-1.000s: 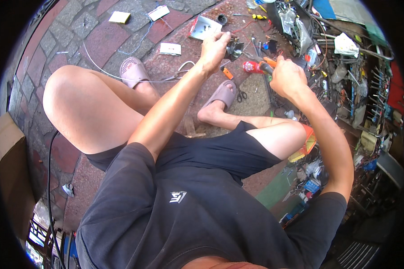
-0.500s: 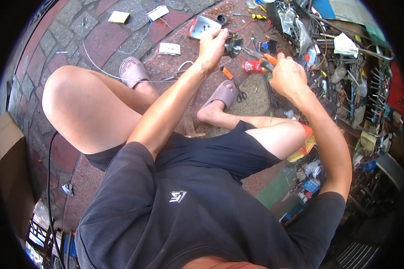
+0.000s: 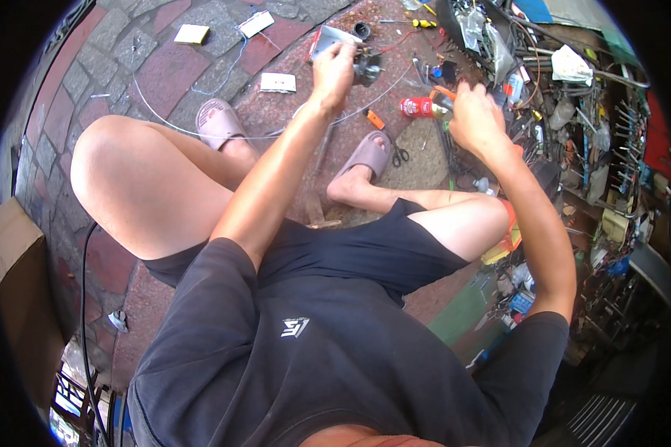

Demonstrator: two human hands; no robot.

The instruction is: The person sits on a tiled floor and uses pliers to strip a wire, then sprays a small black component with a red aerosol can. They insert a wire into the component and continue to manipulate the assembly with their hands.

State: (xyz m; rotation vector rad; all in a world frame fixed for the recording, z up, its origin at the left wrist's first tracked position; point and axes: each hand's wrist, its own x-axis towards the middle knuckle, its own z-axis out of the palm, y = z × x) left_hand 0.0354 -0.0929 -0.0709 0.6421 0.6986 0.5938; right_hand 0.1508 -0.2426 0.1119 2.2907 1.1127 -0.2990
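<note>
In my left hand (image 3: 332, 78) is a dark, rounded metal part (image 3: 367, 68), gripped by closed fingers and raised over the ground past my feet. My right hand (image 3: 476, 118) is closed around an orange-handled tool that looks like pliers (image 3: 445, 94); the palm hides much of it. A red can (image 3: 419, 107) lies just left of that tool. Close beneath my left hand is a small open white and red box (image 3: 326, 42), with a black round cap (image 3: 361, 30) beside it. A thin pale cable (image 3: 201, 134) curves across the ground under my left forearm.
An orange lighter-like piece (image 3: 375, 119) and black scissors (image 3: 400, 156) lie near my right slipper (image 3: 369, 158). Small cards (image 3: 278, 83) are spread on the paving. A yellow-handled screwdriver (image 3: 423, 24) lies farther off. Heaped tools and parts (image 3: 566, 119) fill the right side.
My left hand has shifted slightly left and nearer with the metal part. The pliers' tip has drawn away from that part, and the orange handle now sits by the red can.
</note>
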